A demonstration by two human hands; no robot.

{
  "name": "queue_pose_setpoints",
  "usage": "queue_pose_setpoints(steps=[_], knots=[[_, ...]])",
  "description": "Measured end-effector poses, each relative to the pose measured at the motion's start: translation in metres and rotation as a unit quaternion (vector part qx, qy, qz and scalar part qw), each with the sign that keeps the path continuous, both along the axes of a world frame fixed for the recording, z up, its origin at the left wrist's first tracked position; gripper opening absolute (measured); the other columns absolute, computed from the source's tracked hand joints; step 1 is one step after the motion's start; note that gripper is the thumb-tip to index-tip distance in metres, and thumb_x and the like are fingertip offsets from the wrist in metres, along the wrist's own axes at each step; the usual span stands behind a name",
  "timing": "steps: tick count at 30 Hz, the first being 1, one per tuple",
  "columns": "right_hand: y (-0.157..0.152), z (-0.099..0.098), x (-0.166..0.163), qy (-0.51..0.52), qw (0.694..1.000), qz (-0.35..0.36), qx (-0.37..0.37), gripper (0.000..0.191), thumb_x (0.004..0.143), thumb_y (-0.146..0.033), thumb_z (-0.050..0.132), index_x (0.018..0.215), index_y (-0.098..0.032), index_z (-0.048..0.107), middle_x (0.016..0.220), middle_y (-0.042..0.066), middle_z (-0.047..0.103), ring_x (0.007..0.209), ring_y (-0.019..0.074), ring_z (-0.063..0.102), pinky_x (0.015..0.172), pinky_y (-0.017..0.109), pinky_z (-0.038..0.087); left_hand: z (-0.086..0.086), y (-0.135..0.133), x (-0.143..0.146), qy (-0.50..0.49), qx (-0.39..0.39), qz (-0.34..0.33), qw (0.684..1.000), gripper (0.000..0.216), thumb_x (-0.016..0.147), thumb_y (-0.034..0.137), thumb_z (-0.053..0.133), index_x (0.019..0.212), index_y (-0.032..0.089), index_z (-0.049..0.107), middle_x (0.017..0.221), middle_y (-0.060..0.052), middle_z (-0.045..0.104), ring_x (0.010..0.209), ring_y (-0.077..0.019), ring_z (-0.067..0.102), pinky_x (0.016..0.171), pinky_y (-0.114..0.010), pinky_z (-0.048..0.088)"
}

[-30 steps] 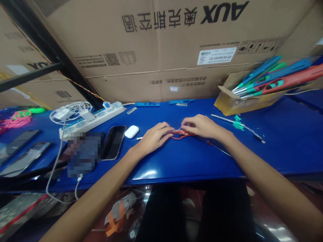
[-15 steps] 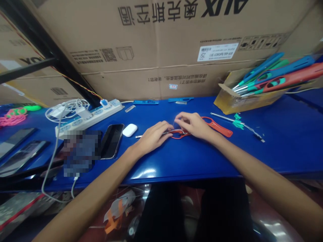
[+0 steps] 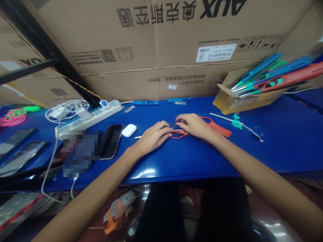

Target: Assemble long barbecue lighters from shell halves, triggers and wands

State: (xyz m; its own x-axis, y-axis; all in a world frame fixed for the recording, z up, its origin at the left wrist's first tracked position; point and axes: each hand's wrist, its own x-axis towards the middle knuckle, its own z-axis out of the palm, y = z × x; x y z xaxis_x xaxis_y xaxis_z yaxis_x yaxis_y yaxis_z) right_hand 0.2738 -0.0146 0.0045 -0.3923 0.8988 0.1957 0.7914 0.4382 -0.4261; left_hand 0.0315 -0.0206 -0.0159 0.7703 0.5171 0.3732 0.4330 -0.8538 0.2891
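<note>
An orange lighter shell half (image 3: 179, 135) lies on the blue table between my hands, with a pale wire curving along it. My left hand (image 3: 156, 135) is closed on its left end, thumb and fingers together. A metal tube tip (image 3: 137, 137) pokes out to the left from under that hand. My right hand (image 3: 194, 125) is over the shell's right end, its thumb and index finger pinched around what looks like a thin wire. Behind my right wrist lies a second orange shell half (image 3: 220, 128). The inner parts of the shell are mostly hidden by my fingers.
A box (image 3: 234, 106) of long-nosed lighters stands at back right. Nearby lies a metal tube (image 3: 222, 116) with green pieces (image 3: 237, 121). Blue shell pieces (image 3: 145, 102) lie at the back. Leftward are a white earphone case (image 3: 129, 130), a phone (image 3: 111, 141) and a power strip (image 3: 97, 116).
My fingers have shifted only slightly over the orange shell; the right fingertips sit a little lower and to the right. Everything else lies as before.
</note>
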Motion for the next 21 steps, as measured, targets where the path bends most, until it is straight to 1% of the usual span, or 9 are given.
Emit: queue_pose_setpoints(steps=[2,4,5,7,10,15,21], knots=[[-0.004,0.006,0.005,0.009,0.999,0.049,-0.003,0.021,0.099,-0.034,0.059,0.104,-0.018,0.071,0.088,0.005,0.071,0.077,0.0166,0.06,0.07,0.028,0.039,0.001,0.0,-0.001,0.003,0.001,-0.002,1.0,0.031,0.108,0.033,0.043,0.131,0.023,0.063,0.123,-0.009,0.06,0.114,-0.0224,0.061,0.096,-0.038,0.055],[-0.008,0.012,0.011,0.019,0.994,0.103,-0.017,0.022,0.099,-0.037,0.059,0.099,-0.018,0.071,0.091,0.005,0.071,0.079,0.0163,0.06,0.072,0.028,0.04,0.002,-0.001,-0.001,0.003,0.003,-0.003,1.0,0.031,0.108,0.033,0.044,0.13,0.023,0.064,0.122,-0.009,0.06,0.113,-0.0221,0.061,0.095,-0.037,0.055],[-0.01,0.014,0.013,0.02,0.992,0.121,-0.028,0.022,0.099,-0.037,0.059,0.097,-0.019,0.071,0.092,0.004,0.072,0.08,0.0162,0.061,0.072,0.028,0.04,0.002,-0.001,-0.001,0.003,0.005,-0.004,1.0,0.031,0.108,0.032,0.044,0.129,0.022,0.065,0.122,-0.009,0.06,0.113,-0.022,0.061,0.095,-0.037,0.055],[-0.012,0.018,0.015,0.009,0.99,0.134,-0.044,0.02,0.098,-0.035,0.06,0.094,-0.019,0.071,0.093,0.004,0.072,0.081,0.0162,0.062,0.071,0.028,0.04,0.002,-0.002,0.0,0.003,0.009,-0.008,1.0,0.03,0.108,0.031,0.045,0.128,0.022,0.066,0.122,-0.009,0.06,0.112,-0.0215,0.061,0.094,-0.037,0.055],[-0.014,0.021,0.013,-0.021,0.991,0.122,-0.042,0.017,0.098,-0.032,0.06,0.092,-0.02,0.071,0.093,0.003,0.073,0.081,0.0164,0.062,0.07,0.028,0.039,0.001,-0.002,0.0,0.006,0.014,-0.012,1.0,0.03,0.108,0.03,0.044,0.126,0.021,0.067,0.12,-0.009,0.061,0.111,-0.0209,0.061,0.093,-0.037,0.055],[-0.019,0.024,0.003,-0.076,0.994,0.064,-0.046,0.015,0.097,-0.028,0.061,0.087,-0.021,0.07,0.09,0.003,0.074,0.079,0.0169,0.062,0.069,0.03,0.038,0.003,-0.003,0.001,0.02,0.034,-0.01,0.999,0.029,0.108,0.028,0.044,0.121,0.019,0.068,0.116,-0.009,0.062,0.107,-0.0205,0.061,0.091,-0.036,0.056],[-0.023,0.027,-0.005,-0.118,0.992,0.023,-0.041,0.014,0.096,-0.027,0.061,0.088,-0.022,0.07,0.089,0.005,0.075,0.081,0.0209,0.064,0.066,0.032,0.036,0.008,-0.008,0.005,0.056,0.061,0.009,0.997,0.03,0.109,0.027,0.042,0.121,0.017,0.067,0.114,-0.01,0.062,0.1,-0.0205,0.062,0.084,-0.036,0.058]])
